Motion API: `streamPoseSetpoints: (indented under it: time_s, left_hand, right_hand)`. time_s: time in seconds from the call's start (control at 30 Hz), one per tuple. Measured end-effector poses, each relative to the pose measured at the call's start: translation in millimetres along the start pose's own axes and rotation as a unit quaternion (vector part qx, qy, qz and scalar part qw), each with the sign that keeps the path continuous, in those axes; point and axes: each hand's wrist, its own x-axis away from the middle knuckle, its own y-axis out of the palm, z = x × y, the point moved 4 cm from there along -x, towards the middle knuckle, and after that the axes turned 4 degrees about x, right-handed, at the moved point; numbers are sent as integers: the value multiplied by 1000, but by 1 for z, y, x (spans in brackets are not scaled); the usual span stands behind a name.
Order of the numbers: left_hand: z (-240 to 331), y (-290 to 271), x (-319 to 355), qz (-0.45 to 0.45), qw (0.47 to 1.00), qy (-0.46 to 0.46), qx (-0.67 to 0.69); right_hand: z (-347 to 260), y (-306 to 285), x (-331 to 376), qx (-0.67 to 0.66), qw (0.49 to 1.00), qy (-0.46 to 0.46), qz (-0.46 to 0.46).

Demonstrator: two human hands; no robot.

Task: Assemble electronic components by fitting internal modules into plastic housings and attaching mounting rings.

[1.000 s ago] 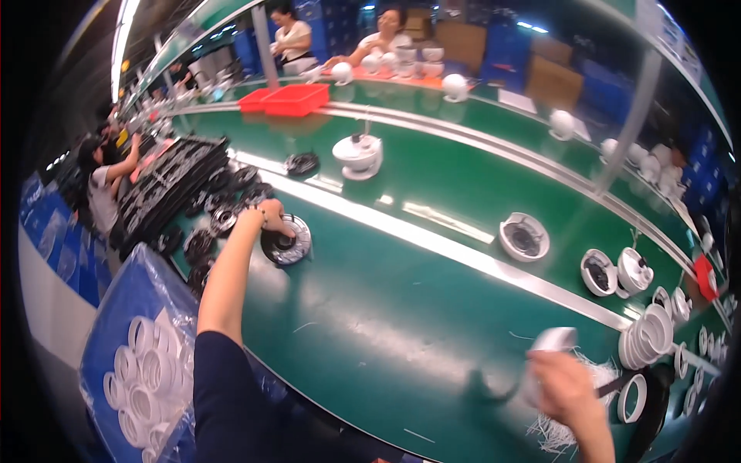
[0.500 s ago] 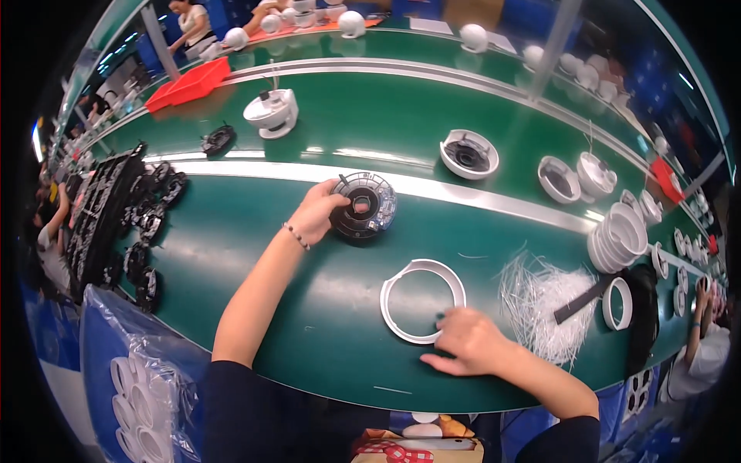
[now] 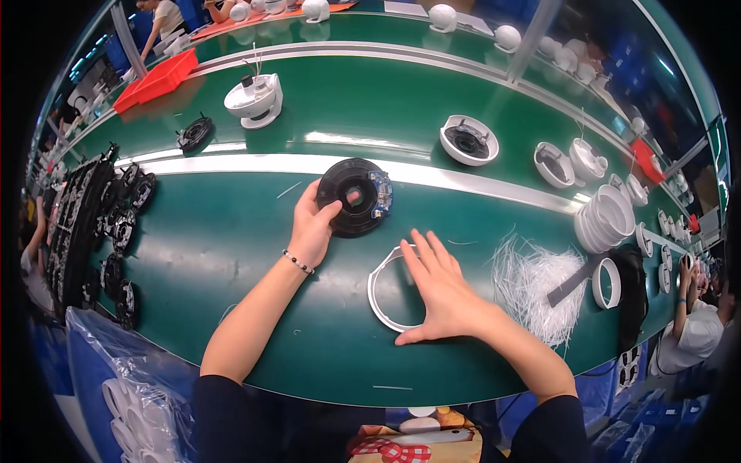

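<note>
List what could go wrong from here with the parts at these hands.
The left hand grips the black disc from one side, so it might tilt or slip if that grip loosens.

The blue circuit board sits uncovered at the disc's right edge; a knock there could damage it.

The right hand is spread over the right side of the white ring, so a careless brush could shove the ring across the table.

In the left hand [image 3: 313,225], the disc [image 3: 355,174] looks like smooth, satiny plastic. At the right hand [image 3: 446,295], the ring [image 3: 373,295] looks like smooth, matt plastic; right of that hand, the strands [image 3: 532,289] look like plastic. Under the 2 hands, the tabletop [image 3: 231,255] is smooth and glossy.
</note>
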Motion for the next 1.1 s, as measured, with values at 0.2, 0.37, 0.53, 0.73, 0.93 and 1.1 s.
streamPoseSetpoints:
  time_s: [0.2, 0.37, 0.53, 0.73, 0.93, 1.1]
  left_hand:
    - [-6, 13, 9, -21, 999, 24, -4]
    - [-24, 40, 24, -87, 994, -44, 42]
    - [-17, 55, 36, -168, 947, -203, 183]
    - [-11, 49, 24, -138, 935, -223, 240]
    - [-12, 47, 26, -115, 937, -243, 221]
    - [-11, 48, 25, -107, 945, -225, 214]
  right_hand:
    - [47, -18, -11, -318, 892, 157, 278]
    - [43, 0, -39, -349, 866, 138, 330]
    - [27, -4, -44, -346, 881, 124, 297]
    - [2, -10, -49, -208, 937, 3, 280]
    - [6, -9, -51, -288, 930, 41, 224]
    - [-2, -4, -59, -197, 949, 60, 239]
